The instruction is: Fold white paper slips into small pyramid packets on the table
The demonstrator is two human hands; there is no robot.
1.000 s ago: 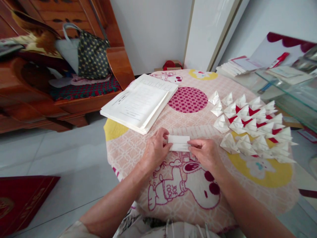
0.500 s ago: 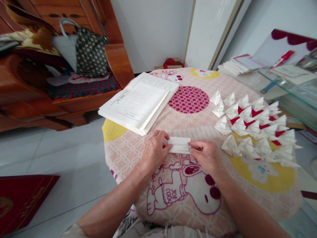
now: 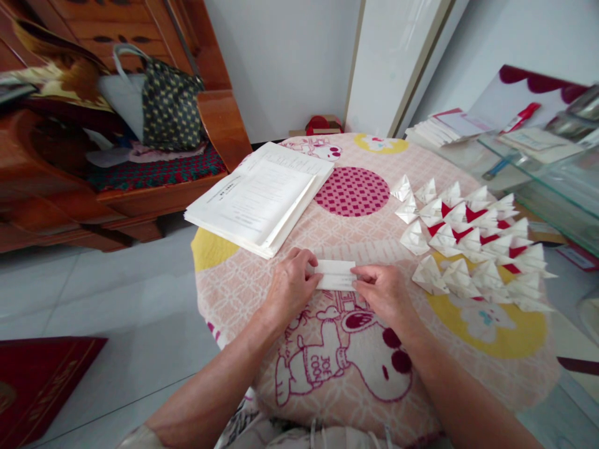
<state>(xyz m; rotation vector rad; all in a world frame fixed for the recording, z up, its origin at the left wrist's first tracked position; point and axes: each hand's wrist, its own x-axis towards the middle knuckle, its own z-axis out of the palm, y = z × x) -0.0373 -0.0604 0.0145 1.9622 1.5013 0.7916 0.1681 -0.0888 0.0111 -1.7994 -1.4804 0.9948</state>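
A small folded strip of white printed paper (image 3: 336,275) lies level between my hands, just above or on the patterned tablecloth (image 3: 360,240). My left hand (image 3: 294,277) pinches its left end between thumb and curled fingers. At the right end, my right hand (image 3: 381,288) grips the paper with thumb and forefinger. Beyond my left hand rests a stack of printed sheets (image 3: 262,193). To the right stand several pointed folded paper pieces (image 3: 461,274), set in rows.
A glass shelf (image 3: 552,187) with papers and a red marker (image 3: 523,117) borders the table on the right. At the left is a wooden bench (image 3: 154,187) holding a patterned bag (image 3: 171,103). A dark red bag (image 3: 47,380) is on the floor.
Both hands keep their hold on the folded paper, with hardly any movement. The whole view has shifted slightly, so the things on the right appear a little further left.
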